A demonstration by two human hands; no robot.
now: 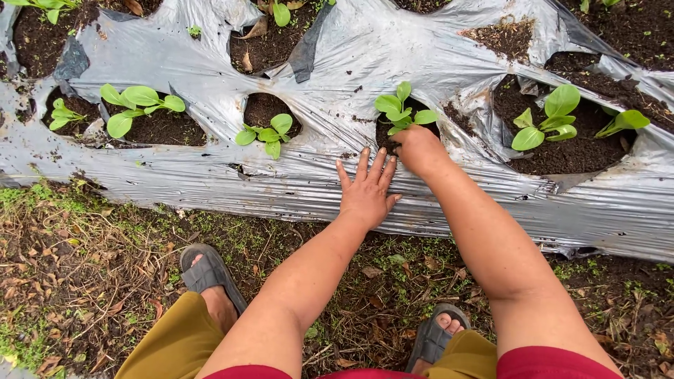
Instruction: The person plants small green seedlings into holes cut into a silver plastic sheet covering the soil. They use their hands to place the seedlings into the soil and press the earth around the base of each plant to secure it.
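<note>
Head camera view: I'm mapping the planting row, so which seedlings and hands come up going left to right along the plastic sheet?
Small seedling → large-leaved seedling → seedling → left hand → right hand → right-side seedling.

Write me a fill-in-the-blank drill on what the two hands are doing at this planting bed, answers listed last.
1. The left hand lies flat with fingers spread on the silver ____ sheet.
2. The right hand presses into the soil at the base of a small green ____.
3. That plant grows through a ____ cut in the sheet.
4. Both feet wear grey ____.

Missing words: plastic; seedling; hole; sandals
</note>
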